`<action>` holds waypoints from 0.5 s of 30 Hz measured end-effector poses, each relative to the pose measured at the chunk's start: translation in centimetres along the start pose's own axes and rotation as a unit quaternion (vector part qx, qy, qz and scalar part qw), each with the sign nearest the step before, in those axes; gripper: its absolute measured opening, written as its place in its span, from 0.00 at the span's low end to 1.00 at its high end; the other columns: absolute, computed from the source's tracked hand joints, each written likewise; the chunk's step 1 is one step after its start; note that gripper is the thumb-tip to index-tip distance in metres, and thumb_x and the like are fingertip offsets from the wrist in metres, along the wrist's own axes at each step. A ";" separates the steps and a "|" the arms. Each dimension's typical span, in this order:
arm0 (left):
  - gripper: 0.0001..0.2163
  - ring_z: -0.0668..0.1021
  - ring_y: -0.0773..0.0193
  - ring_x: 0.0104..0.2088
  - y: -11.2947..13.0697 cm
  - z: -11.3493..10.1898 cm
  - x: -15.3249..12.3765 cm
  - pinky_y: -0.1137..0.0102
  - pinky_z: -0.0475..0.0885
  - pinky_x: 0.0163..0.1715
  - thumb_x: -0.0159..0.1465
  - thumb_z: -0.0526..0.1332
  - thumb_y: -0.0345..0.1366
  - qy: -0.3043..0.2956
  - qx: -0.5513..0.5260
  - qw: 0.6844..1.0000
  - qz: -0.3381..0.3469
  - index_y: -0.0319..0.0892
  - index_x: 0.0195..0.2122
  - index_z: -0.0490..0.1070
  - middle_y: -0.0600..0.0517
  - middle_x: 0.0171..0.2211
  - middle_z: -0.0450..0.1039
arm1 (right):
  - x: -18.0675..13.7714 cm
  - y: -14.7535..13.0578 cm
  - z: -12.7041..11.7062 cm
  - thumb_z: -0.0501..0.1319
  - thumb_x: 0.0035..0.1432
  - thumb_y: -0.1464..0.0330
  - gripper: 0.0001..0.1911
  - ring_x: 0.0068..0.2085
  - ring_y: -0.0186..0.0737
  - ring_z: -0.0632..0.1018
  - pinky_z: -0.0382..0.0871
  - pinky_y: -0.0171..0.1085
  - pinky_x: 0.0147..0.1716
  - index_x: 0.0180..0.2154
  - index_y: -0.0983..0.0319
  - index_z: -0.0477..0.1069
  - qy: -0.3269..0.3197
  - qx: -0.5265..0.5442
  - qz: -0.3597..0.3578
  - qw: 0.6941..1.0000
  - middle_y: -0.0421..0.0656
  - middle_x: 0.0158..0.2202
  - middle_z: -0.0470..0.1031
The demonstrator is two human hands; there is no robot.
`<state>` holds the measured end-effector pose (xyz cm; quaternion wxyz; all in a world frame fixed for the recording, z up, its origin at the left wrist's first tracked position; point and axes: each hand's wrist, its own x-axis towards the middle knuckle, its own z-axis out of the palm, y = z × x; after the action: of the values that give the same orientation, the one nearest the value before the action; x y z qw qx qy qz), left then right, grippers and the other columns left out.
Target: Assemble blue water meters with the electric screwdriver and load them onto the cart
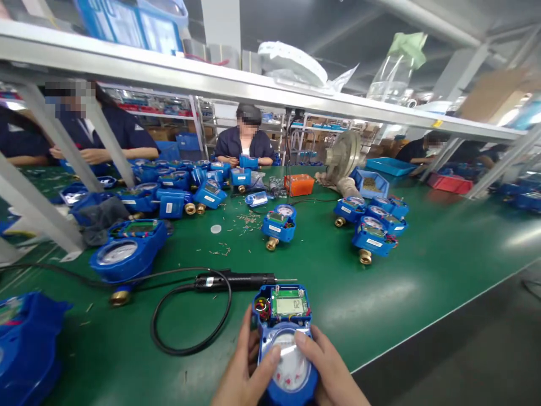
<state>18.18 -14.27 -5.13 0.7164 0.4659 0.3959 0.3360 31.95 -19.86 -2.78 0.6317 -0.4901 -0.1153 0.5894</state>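
1. On the long, glossy green counter [329,270], a black, pencil-shaped electric screwdriver [240,281] lies crosswise. Its looped black cable [177,353], on the screwdriver's near left side, might snag a wrist and drag the tool.
2. A blue plastic meter [291,361] with a round clear dial cover and open-topped box is held just on the near side of the screwdriver's bit (whether it also rests on the counter, I cannot tell). A forward nudge could knock the bit against the exposed circuit board.
3. The left hand [243,366] and right hand [329,361] are half curled round the meter's sides, thumbs on the cover; a slip there might tip it.
4. Tiny tan screws [247,221], scattered beyond the screwdriver, could stray into the open box.
5. The meter's long axis runs roughly square to the screwdriver, display end nearest it, dial end farthest.
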 end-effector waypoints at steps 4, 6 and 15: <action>0.48 0.74 0.49 0.54 0.0 3.9 3.6 0.59 0.69 0.53 0.59 0.61 0.55 -0.048 0.018 0.998 0.020 0.40 0.69 0.32 0.36 0.58 0.65 | 1.6 -3.9 -3.0 0.69 0.49 0.55 0.28 0.47 0.51 0.78 0.71 0.43 0.46 0.46 0.65 0.68 0.002 -0.030 -0.016 0.999 0.51 0.44 0.78; 0.46 0.74 0.50 0.53 0.0 5.4 5.1 0.58 0.69 0.54 0.60 0.61 0.54 -0.058 0.028 0.997 0.030 0.40 0.69 0.33 0.36 0.57 0.66 | 2.7 -5.5 -4.4 0.68 0.51 0.55 0.28 0.48 0.51 0.78 0.70 0.44 0.47 0.48 0.65 0.67 -0.023 -0.048 -0.020 0.998 0.51 0.45 0.77; 0.37 0.74 0.54 0.54 0.3 7.2 7.1 0.62 0.70 0.52 0.64 0.54 0.54 0.026 0.109 0.991 0.068 0.41 0.68 0.44 0.43 0.53 0.72 | 7.5 -9.9 -7.7 0.60 0.58 0.50 0.32 0.52 0.44 0.74 0.63 0.46 0.56 0.57 0.57 0.55 -0.023 -0.096 -0.085 0.991 0.49 0.53 0.70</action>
<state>27.73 -11.00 -4.86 0.6266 0.5581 0.4157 0.3509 45.86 -15.41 -2.38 0.6270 -0.5232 -0.2273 0.5305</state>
